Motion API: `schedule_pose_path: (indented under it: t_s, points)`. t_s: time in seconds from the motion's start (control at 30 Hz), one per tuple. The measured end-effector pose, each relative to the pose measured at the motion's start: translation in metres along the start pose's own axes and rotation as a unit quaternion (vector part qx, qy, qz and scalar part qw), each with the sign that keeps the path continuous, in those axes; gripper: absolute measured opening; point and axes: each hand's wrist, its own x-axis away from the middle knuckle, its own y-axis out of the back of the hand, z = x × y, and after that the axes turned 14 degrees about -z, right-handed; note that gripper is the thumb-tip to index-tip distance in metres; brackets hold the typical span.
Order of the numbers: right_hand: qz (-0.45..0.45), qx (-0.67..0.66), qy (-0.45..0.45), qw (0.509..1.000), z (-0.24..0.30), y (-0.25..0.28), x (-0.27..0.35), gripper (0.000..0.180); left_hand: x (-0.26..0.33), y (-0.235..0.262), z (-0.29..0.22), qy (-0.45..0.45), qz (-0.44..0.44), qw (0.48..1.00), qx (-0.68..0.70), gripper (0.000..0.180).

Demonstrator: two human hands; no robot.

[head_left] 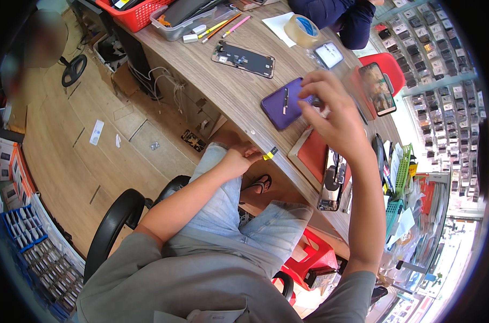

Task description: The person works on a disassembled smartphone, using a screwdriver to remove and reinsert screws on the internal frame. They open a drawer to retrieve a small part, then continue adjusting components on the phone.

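Note:
My left hand (243, 160) is at the desk's near edge, fingers pinched around a small black-and-yellow piece (270, 154). Raised over the desk, my right hand (333, 110) has its fingers curved, with thumb and forefinger apart. A small whitish thing shows behind those fingers; I cannot make out whether they touch it. Under and beside this hand lies a purple phone back (279, 114) with a thin dark strip (286, 100) on it. Below my right wrist, an opened phone (332, 183) with bare inner parts lies beside a reddish-brown flat box (309, 152).
A detached phone screen (244, 59) lies farther back on the wooden desk (201, 81), near pens (217, 29), a plastic tub (172, 27) and a tape roll (301, 29). A phone (378, 89) stands propped at right. Another person's dark sleeve (320, 11) rests at the far edge.

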Motion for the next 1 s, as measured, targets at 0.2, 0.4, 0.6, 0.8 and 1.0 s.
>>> schedule_pose_path:
  t_s: [0.2,0.4,0.6,0.8,1.0]
  points:
    - [-0.235,-0.068,-0.136,0.96,0.02,0.073,0.067,0.009,0.0,0.0,-0.008,0.009,-0.016,1.0,-0.014,0.016]
    - [-0.372,-0.207,-0.233,0.874,0.029,0.109,0.15,0.023,-0.009,-0.009,0.037,-0.019,0.009,0.999,-0.045,0.028]
    - [-0.367,-0.211,-0.293,0.858,0.017,0.102,0.2,0.017,0.011,-0.013,0.02,-0.046,0.036,0.998,0.019,0.023]
    - [-0.409,-0.182,-0.263,0.854,0.014,0.085,0.218,0.016,0.061,0.012,-0.046,-0.264,-0.021,0.962,-0.064,0.012]
    - [-0.52,-0.123,-0.217,0.817,0.005,0.027,0.267,0.02,0.055,0.058,-0.166,-0.39,-0.147,0.906,-0.079,0.008]
